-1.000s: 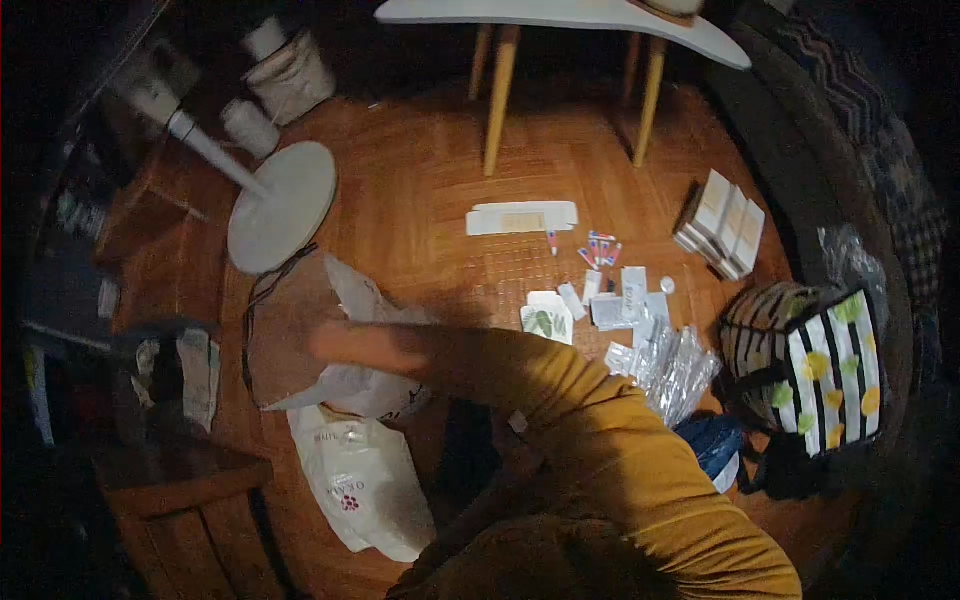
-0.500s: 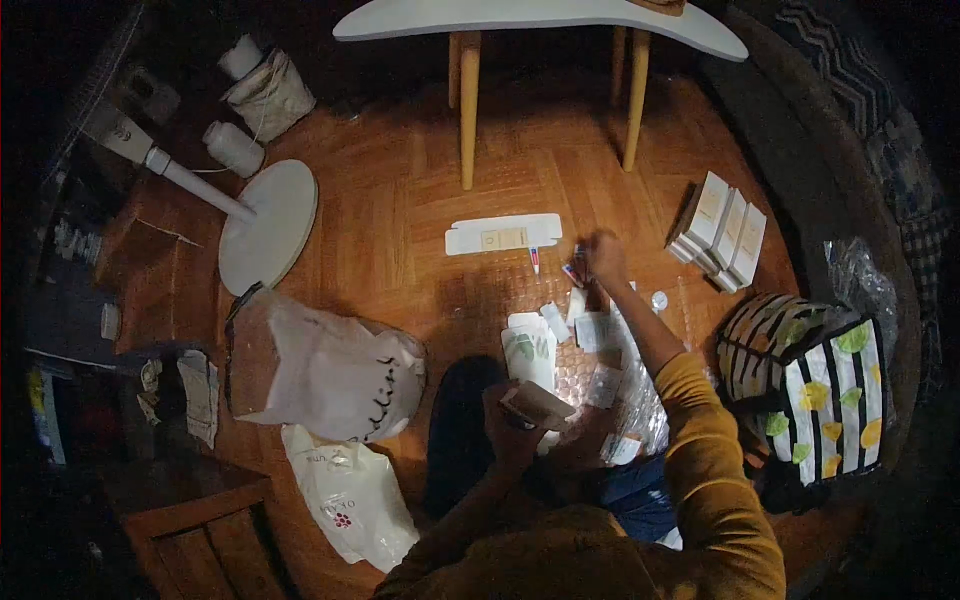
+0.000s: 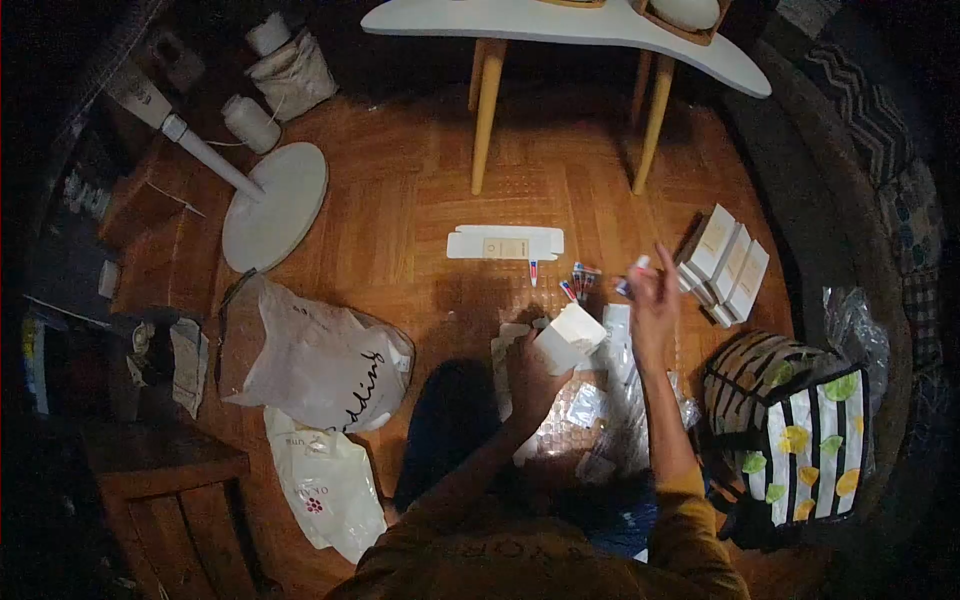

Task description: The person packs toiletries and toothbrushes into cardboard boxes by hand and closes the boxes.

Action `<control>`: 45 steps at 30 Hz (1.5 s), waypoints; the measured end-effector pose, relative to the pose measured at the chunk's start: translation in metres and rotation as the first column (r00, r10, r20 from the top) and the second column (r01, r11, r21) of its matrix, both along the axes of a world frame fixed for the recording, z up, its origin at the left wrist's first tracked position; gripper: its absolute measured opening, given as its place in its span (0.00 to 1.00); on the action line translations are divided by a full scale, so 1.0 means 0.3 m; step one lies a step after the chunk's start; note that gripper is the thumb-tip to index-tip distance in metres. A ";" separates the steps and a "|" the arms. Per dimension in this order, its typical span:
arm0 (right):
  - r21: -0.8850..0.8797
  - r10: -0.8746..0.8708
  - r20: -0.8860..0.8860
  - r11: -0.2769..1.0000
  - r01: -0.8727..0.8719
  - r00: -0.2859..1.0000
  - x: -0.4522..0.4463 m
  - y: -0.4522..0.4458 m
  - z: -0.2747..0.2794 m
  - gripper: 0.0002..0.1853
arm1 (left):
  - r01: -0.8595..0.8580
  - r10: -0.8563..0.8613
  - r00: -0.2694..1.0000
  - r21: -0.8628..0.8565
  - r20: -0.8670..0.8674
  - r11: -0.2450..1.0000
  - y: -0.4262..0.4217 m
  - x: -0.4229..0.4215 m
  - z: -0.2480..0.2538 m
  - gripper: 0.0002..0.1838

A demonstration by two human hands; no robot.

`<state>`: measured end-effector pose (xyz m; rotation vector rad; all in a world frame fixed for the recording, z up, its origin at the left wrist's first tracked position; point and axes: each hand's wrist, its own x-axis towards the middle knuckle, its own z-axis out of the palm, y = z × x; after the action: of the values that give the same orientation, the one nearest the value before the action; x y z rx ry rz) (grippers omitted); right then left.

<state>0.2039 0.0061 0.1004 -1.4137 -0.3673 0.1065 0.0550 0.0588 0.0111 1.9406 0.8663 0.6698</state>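
My left hand [image 3: 532, 385] grips a small white box [image 3: 572, 340] with its end raised, above the clear plastic packaging [image 3: 630, 430]. To the right, my right hand [image 3: 652, 300] pinches a small tube [image 3: 640, 265] with a white end, its index finger pointing up. Several little red, white and blue tubes [image 3: 584, 278] lie on the floor between the hands and an unfolded white carton [image 3: 505, 243]. One more tube [image 3: 534, 272] lies just below that carton.
Stacked white boxes [image 3: 722, 262] stand at the right, above a striped lemon-print bag [image 3: 815, 450]. Two plastic bags [image 3: 325, 360] lie at the left. A round white stand base [image 3: 277, 208] and a white table [image 3: 560, 22] on wooden legs are further off.
My right hand first reached left over the plastic bag, then to the tubes; now it is further right with a tube. My left hand has raised the box and turned it.
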 end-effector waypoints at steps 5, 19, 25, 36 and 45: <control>-0.008 -0.122 0.484 0.990 0.143 0.867 -0.248 -0.143 0.095 0.13 | 0.030 -0.049 0.991 0.155 0.123 0.987 -0.096 0.020 0.122 0.39; -0.124 -0.126 0.040 0.984 0.130 0.991 -0.595 -0.398 0.061 0.25 | 0.459 -0.429 0.878 -0.117 0.213 0.881 -0.301 -0.296 0.322 0.43; -0.151 -0.030 -0.228 0.988 -0.005 0.973 -0.670 -0.501 -0.124 0.10 | 0.594 -0.498 0.804 -0.455 0.324 0.663 -0.317 -0.384 0.212 0.32; 0.046 0.008 -0.351 0.999 0.008 0.936 -0.670 -0.573 -0.037 0.18 | 0.609 -0.580 0.791 -0.332 0.195 0.720 -0.257 -0.329 0.231 0.11; -0.004 0.087 -0.421 0.995 -0.098 0.903 -0.713 -0.553 -0.049 0.11 | 0.477 -0.421 0.878 -0.374 0.226 0.795 -0.289 -0.374 0.251 0.13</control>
<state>-0.0100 -0.1600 0.0855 -1.3551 -0.0737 0.4886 -0.0571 -0.0277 0.0866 1.5984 0.3894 0.2854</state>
